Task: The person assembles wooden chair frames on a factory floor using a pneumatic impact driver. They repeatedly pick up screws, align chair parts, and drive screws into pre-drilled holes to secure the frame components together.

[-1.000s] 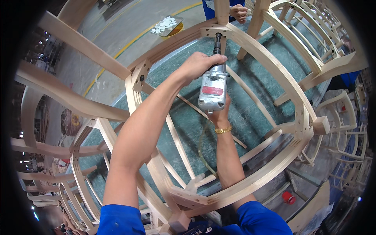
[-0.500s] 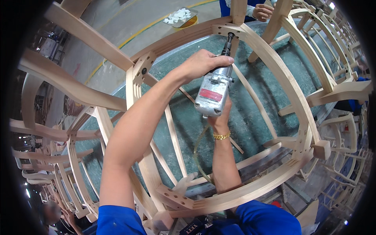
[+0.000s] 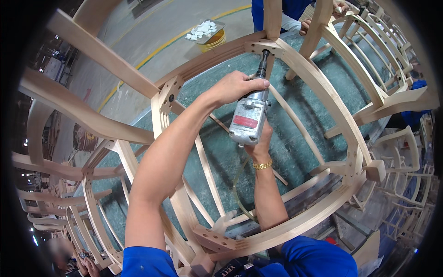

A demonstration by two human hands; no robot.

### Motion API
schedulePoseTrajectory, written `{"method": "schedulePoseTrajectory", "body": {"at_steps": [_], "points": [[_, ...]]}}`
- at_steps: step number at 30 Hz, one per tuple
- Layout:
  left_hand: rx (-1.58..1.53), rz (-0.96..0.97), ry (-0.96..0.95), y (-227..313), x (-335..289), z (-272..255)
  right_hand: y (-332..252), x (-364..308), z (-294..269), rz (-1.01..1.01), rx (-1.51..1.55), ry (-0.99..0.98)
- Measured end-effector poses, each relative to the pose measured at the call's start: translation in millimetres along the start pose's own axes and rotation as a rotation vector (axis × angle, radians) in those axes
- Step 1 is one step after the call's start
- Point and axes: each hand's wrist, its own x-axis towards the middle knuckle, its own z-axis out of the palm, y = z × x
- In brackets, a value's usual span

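Head view, left to right: a side block (image 3: 173, 86) is showing a dark bolt head (image 3: 171, 98) sitting in it. Left hand (image 3: 236, 87) is wrapping the neck of the driver (image 3: 251, 115), so that grip is clamped on. The driver is hanging over the inside of the wooden frame (image 3: 310, 71), nose pointing away from the wearer. Right hand (image 3: 261, 140) is sitting below the tail end, but the driver is hiding the fingers, so I can't tell how it's gripping. Up front, the nose is meeting the corner block (image 3: 255, 47). For good results I'd be keeping the driver in line with the hole, pushing steadily and keeping fingers off the tip. Writing-wise, a dark item (image 3: 230, 268) at the lap is showing pale lettering; the driver is wearing a red patch (image 3: 245, 121), nothing readable.
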Motion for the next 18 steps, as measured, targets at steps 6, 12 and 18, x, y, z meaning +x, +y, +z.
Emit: {"method": "schedulePoseTrajectory", "body": {"at_steps": [6,12,18], "points": [[0.078,0.027,-0.004,2,5,3,20,-1,5,0.038,0.168,0.034],[-0.040,0.065,-0.019,-4,5,5,15,-3,0,-0.030,0.038,0.005],[-0.078,0.007,-0.013,-5,6,-2,-9,1,-5,-0.070,0.063,0.053]]}}
